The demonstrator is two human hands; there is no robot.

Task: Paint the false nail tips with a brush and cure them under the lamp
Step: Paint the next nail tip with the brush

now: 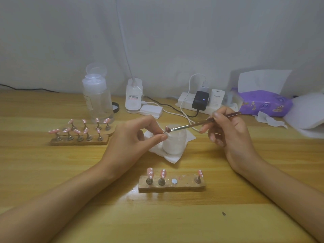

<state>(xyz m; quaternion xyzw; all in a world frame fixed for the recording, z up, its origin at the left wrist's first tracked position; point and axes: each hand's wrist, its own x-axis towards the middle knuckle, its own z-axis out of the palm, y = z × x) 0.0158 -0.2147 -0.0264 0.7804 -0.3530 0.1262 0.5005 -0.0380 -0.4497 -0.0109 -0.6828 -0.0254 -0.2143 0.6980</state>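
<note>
Over the desk [52, 172], left grip [133, 135] pinches a nail tip [166, 128], right grip [228, 130] holds the brush [189, 126].

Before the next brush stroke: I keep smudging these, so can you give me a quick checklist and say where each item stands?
1. Left hand has the nail tip pinched: ok.
2. Right hand grips the brush: ok.
3. Bristles meet the nail tip: ok.
4. Free place on the near holder for setting it back: ok, a bare magnet shows.
5. Paint load on the bristles: cannot tell, too small.
6. Cup below the work stands upright on the tissue: ok.
</note>
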